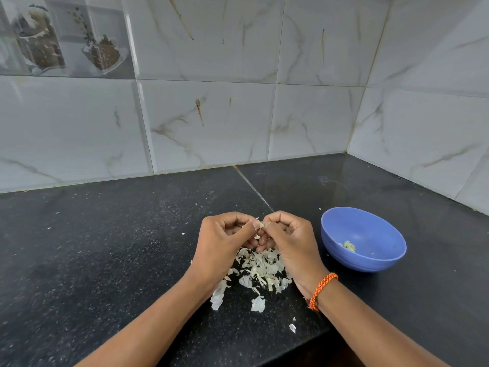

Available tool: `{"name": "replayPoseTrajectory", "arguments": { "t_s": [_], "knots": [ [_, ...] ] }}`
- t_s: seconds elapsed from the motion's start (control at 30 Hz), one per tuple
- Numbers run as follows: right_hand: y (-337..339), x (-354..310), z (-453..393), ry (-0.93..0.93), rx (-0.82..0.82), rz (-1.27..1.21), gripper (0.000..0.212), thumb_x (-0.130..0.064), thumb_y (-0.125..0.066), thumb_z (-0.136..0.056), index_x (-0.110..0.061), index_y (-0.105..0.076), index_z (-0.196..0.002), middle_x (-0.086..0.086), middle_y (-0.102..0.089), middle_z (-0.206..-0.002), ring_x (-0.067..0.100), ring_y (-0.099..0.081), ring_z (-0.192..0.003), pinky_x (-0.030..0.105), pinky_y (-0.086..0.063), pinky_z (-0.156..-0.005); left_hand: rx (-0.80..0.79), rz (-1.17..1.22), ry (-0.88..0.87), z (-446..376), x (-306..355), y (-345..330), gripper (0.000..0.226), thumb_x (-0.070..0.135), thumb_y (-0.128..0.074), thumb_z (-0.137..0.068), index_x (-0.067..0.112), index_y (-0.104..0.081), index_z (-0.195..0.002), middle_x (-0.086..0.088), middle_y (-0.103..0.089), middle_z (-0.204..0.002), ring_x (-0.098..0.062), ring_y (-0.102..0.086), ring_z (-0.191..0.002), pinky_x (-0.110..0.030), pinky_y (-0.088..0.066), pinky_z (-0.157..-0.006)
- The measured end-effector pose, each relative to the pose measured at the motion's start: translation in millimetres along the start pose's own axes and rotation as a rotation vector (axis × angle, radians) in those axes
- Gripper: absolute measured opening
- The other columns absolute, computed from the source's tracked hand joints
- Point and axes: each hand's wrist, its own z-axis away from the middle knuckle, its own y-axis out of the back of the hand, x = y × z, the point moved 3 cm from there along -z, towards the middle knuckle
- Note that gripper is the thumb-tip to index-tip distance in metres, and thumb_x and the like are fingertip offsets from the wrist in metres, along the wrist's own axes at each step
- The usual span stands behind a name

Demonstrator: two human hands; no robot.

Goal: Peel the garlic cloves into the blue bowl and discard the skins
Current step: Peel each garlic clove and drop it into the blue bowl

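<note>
Desk (105, 247): dark speckled stone surface, set into a corner of marble-pattern tiled wall (211, 123); carries all items noted below.
Blue bowl (375, 226): stands at 3 o'clock from the hands, near but apart from the right wrist; upright; a few peeled cloves (349, 246) lie at its bottom left.
Skin pile (260, 268): loose papery skins heaped on the desk at 6 o'clock from the hands, between the forearms; stray flakes lie further toward 6 o'clock. None discarded yet.
Left hand (225, 242): fingers curled, thumb and forefinger pinching the garlic clove from its left side.
Right hand (288, 239): fingers curled, pinching the same clove from its right side; an orange thread band (321, 291) sits on the wrist.
Garlic clove (262, 225): held above the skin pile, between both sets of fingertips, mostly hidden; skin partly attached, extent cannot be told.
Step in hand: judged to be stripping the skin.
Recommended practice: steady the clove with one hand, lift the skin from one end with a nail, keep the work over the pile so flakes fall there, not into the bowl.
</note>
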Motion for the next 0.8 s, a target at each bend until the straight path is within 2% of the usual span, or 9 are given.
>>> {"name": "replayPoseTrajectory", "arguments": {
  "t_s": [0.07, 0.13, 0.2, 0.23, 0.37, 0.43, 0.57, 0.7, 0.8],
  "knots": [
    [3.0, -5.4, -0.3, 0.088, 0.017, 0.166, 0.014, 0.0, -0.067, -0.1, -0.004, -0.077, -0.092, 0.011, -0.074, -0.079, 0.021, -0.072, -0.072, 0.035, -0.062, -0.064, 0.036, -0.179, -0.059, -2.8, 0.6, 2.9, 0.009, 0.013, -0.077, -0.1, 0.015, -0.083, -0.093, -0.005, -0.079, -0.079, -0.024, -0.076, -0.07, -0.044, -0.066, -0.073],
    [4.7, -7.9, 0.7, 0.159, 0.027, 0.321, 0.019, -0.005, -0.065, -0.102, -0.015, -0.082, -0.101, -0.002, -0.079, -0.094, 0.015, -0.076, -0.087, 0.034, -0.063, -0.068, 0.079, -0.346, -0.111, -6.1, 0.6, 7.5, 0.01, 0.017, -0.077, -0.099, 0.025, -0.081, -0.095, 0.004, -0.079, -0.079, -0.019, -0.076, -0.068, -0.046, -0.066, -0.071],
    [6.0, -7.2, 1.8, 0.24, 0.039, 0.457, 0.024, -0.009, -0.066, -0.102, -0.024, -0.083, -0.111, -0.011, -0.078, -0.114, 0.009, -0.073, -0.107, 0.034, -0.064, -0.079, 0.111, -0.394, -0.117, -7.8, -0.1, 11.1, 0.012, 0.016, -0.077, -0.099, 0.028, -0.079, -0.098, 0.009, -0.078, -0.078, -0.014, -0.076, -0.066, -0.047, -0.066, -0.069],
    [5.3, -6.6, 2.7, 0.264, 0.044, 0.49, 0.024, -0.011, -0.068, -0.101, -0.025, -0.083, -0.113, -0.012, -0.077, -0.117, 0.007, -0.072, -0.111, 0.033, -0.064, -0.083, 0.12, -0.398, -0.112, -7.8, -0.5, 11.6, 0.013, 0.016, -0.077, -0.099, 0.029, -0.078, -0.099, 0.009, -0.077, -0.076, -0.012, -0.076, -0.066, -0.046, -0.066, -0.069],
    [-3.8, -3.3, 7.0, 0.194, 0.035, 0.387, 0.009, -0.015, -0.077, -0.097, -0.019, -0.08, -0.104, -0.006, -0.08, -0.092, 0.015, -0.078, -0.087, 0.04, -0.067, -0.073, 0.102, -0.376, -0.083, -6.4, -1.5, 7.9, 0.011, 0.015, -0.078, -0.099, 0.025, -0.079, -0.096, 0.008, -0.079, -0.078, -0.011, -0.078, -0.068, -0.044, -0.067, -0.071],
    [-5.0, -4.6, 7.7, 0.205, 0.052, 0.366, 0.006, -0.022, -0.08, -0.095, -0.019, -0.078, -0.099, -0.003, -0.078, -0.087, 0.017, -0.078, -0.082, 0.041, -0.066, -0.072, 0.089, -0.384, -0.082, -6.4, -2.8, 6.0, 0.01, 0.017, -0.078, -0.099, 0.027, -0.079, -0.096, 0.01, -0.08, -0.082, -0.012, -0.078, -0.072, -0.046, -0.067, -0.072],
    [-1.4, -10.3, 5.2, 0.224, 0.094, 0.3, 0.018, -0.018, -0.084, -0.091, -0.018, -0.068, -0.099, 0.001, -0.076, -0.089, 0.021, -0.076, -0.084, 0.044, -0.066, -0.074, 0.056, -0.403, -0.136, -4.9, -0.1, 2.9, 0.01, 0.022, -0.078, -0.1, 0.032, -0.078, -0.097, 0.013, -0.078, -0.093, -0.015, -0.077, -0.077, -0.048, -0.065, -0.071],
    [0.3, -8.5, 4.2, 0.184, 0.127, 0.221, 0.027, -0.013, -0.086, -0.088, -0.018, -0.064, -0.103, 0.004, -0.077, -0.088, 0.022, -0.076, -0.085, 0.047, -0.066, -0.077, 0.07, -0.323, -0.11, -1.9, 1.1, 0.6, 0.012, 0.018, -0.079, -0.099, 0.029, -0.079, -0.105, 0.011, -0.079, -0.094, -0.014, -0.079, -0.074, -0.049, -0.066, -0.074],
    [0.6, -8.9, 6.5, 0.192, 0.196, 0.195, 0.024, -0.007, -0.084, -0.088, -0.017, -0.067, -0.102, 0.002, -0.078, -0.087, 0.02, -0.076, -0.086, 0.039, -0.064, -0.078, 0.094, -0.294, -0.084, -1.1, 1.1, 1.1, 0.007, 0.019, -0.081, -0.097, 0.025, -0.08, -0.101, 0.009, -0.08, -0.088, -0.013, -0.079, -0.072, -0.051, -0.067, -0.076]
  ]
}}
